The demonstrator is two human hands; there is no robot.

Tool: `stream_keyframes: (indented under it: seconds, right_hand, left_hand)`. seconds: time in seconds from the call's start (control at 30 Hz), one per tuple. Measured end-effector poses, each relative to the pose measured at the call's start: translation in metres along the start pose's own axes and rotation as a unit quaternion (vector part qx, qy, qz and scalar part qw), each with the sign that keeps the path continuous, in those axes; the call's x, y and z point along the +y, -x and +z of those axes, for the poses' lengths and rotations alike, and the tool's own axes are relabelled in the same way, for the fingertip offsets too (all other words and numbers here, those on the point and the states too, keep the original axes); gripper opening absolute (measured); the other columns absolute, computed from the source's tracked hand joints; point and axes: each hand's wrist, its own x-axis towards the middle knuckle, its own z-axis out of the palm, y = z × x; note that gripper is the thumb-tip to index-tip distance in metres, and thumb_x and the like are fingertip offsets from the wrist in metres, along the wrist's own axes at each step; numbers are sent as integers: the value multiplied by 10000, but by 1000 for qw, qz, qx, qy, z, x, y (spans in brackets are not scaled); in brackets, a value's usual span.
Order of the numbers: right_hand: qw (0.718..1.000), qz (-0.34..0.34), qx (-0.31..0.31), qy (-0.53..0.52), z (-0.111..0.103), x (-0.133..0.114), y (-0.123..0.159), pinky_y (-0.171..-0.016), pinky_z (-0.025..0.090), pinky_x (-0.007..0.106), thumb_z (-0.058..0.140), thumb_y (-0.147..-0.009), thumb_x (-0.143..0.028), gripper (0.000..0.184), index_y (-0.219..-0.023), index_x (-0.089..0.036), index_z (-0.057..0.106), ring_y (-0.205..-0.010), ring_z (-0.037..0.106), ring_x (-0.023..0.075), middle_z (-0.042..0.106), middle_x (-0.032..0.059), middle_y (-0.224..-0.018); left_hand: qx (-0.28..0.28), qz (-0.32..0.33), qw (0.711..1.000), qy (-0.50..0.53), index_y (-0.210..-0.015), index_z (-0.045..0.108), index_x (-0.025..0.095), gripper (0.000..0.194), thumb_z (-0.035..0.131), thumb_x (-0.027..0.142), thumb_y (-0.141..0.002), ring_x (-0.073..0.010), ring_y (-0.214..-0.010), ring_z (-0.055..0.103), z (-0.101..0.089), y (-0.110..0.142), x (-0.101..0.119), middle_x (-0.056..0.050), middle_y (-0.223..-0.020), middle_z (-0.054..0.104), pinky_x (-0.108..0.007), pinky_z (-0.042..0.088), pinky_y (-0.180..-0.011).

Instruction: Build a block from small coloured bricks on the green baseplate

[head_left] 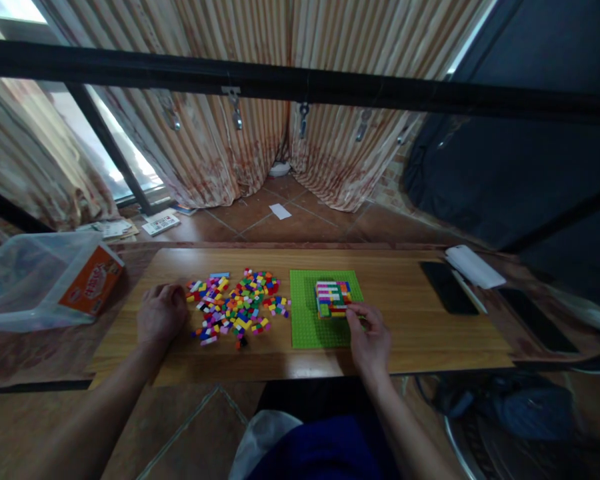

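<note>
A green baseplate (307, 320) lies on the wooden table (405, 333), with a small block built of many-coloured bricks (331, 297) on its right part. My right hand (369, 337) rests at the block's near right corner, its fingers pinched together against the bricks. What the fingers hold, if anything, is too small to name. A spread of loose coloured bricks (237, 307) lies left of the plate. My left hand (161, 313) sits curled on the table at the pile's left edge, knuckles up, fingertips hidden.
A clear plastic bin with an orange label (45, 283) stands at the table's left end. A black phone (447, 287) and a white object (473, 265) lie at the right. Curtains and a black bar are beyond the table.
</note>
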Motion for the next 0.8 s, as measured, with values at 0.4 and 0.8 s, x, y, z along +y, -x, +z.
stream_keyframes:
  seconds: [0.4, 0.8]
  right_hand:
    - [948, -136, -282, 60, 43, -42, 47, -822, 507, 338, 509, -943, -280, 212, -977, -262, 718, -901, 642, 195, 704, 40, -929]
    - [920, -206, -293, 157, 84, -40, 43, -862, 450, 356, 472, -946, -175, 268, -1013, -237, 725, -944, 581, 224, 671, 67, -963]
  left_hand:
    - [11, -12, 1000, 5, -948, 691, 183, 297, 418, 277, -878, -267, -980, 612, 1, 4, 6, -123, -1005, 673, -385, 471, -895]
    - [9, -17, 999, 31, -970, 687, 158, 292, 422, 256, -894, -278, -1008, 604, 3, 6, 6, -141, -1025, 667, -400, 471, -924]
